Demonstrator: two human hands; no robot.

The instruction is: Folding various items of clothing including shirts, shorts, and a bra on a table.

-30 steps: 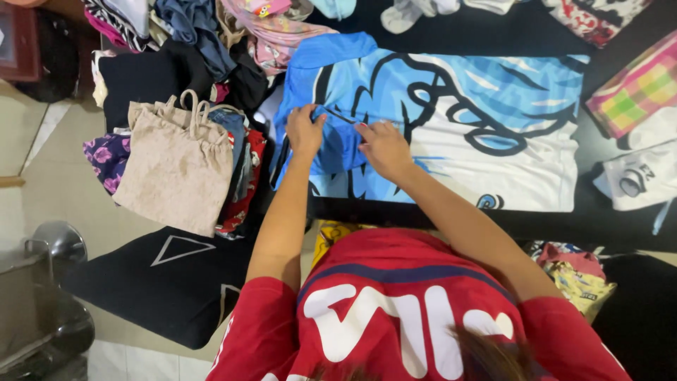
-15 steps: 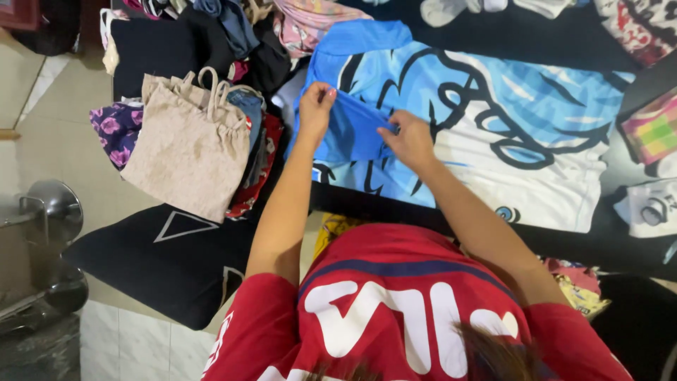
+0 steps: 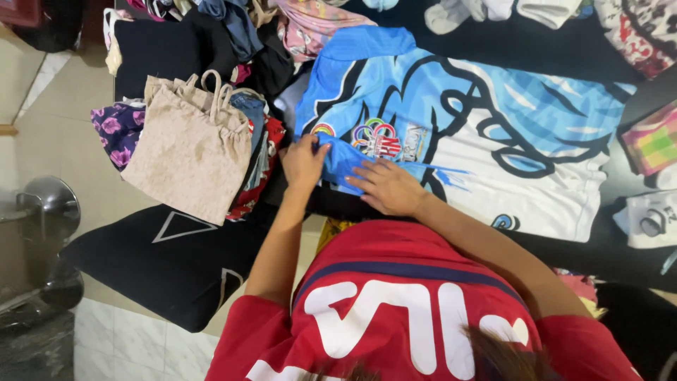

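In the head view, the person in a red shirt is leaning over a dark table where a blue and white sports jersey is lying spread flat, its black swirling print running away from the fingers toward the far right. The left hand is gripping the jersey's blue sleeve at the near left edge, its fingers curled closed around the fold of cloth. The right hand is lying palm down on the same sleeve just to the right of the left hand, its fingers spread fairly wide and pressing the fabric flat rather than pinching it. Just beyond the fingertips of both hands, a round multicoloured badge is showing on the jersey's chest. To the left of the left hand's fingers, a beige strappy top is sitting on a stack of folded clothes, with a purple flowered garment further left under its edge. Beyond that stack, away from the fingers, a heap of mixed clothing is piling up at the table's far left. Below the left forearm, a black cloth with white triangles is lying on the tiled floor. Far to the right of the right hand, a bright checked cloth and a white garment are resting at the table's edge.
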